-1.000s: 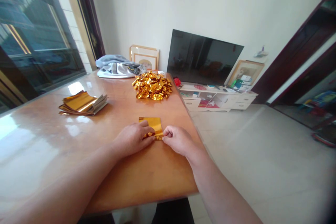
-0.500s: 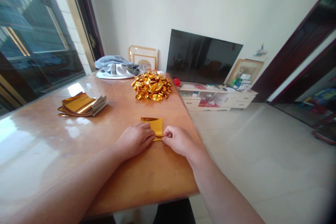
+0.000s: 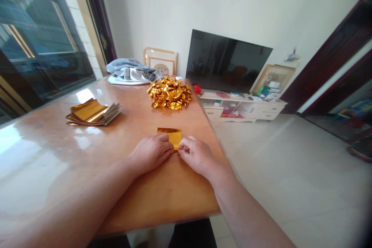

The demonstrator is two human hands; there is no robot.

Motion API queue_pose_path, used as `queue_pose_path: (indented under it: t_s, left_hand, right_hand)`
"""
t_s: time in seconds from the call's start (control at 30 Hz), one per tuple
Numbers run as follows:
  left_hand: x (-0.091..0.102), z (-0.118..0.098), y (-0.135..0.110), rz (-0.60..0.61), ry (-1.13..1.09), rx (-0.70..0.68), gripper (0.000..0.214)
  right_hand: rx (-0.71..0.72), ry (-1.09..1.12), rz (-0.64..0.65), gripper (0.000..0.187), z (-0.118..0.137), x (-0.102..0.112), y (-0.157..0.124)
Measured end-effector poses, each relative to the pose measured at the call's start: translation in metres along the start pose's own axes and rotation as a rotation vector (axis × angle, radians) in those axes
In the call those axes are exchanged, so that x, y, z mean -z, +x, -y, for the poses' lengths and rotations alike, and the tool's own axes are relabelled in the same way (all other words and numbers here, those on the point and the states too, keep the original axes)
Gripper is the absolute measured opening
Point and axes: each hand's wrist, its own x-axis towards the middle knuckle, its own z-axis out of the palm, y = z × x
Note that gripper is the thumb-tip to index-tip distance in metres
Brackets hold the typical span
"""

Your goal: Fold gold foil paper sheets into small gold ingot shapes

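Gripping the gold sheet (image 3: 176,138) just below frame centre: left hand (image 3: 151,153) and right hand (image 3: 197,156) pinch its lower edge!

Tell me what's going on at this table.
A person's left hand rests on a shiny gold sheet on the wooden table, while the right hand pinches its near right corner. A narrow fold shows along the near edge. Farther back sits a heap of gold foil pieces; off to the left lies a sheet stack.
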Motion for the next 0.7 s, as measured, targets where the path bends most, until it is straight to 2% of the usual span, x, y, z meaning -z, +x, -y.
queue_pose_path:
  t_s: [0.4,0.6,0.7]
  left_hand:
    - [0.005,-0.003,0.001,0.067,0.065,-0.011,0.031]
    - [0.007,-0.003,-0.005,0.04,0.018,-0.012,0.017]
    - [0.011,-0.001,-0.006,0.054,-0.042,-0.001,0.017]
  right_hand:
    - [0.063,-0.113,0.023,0.012,0.002,0.003,-0.001]
    - [0.121,-0.17,0.024,0.014,0.0,0.003,-0.001]
    - [0.133,-0.185,0.017,0.015,0.0,0.003,-0.001]
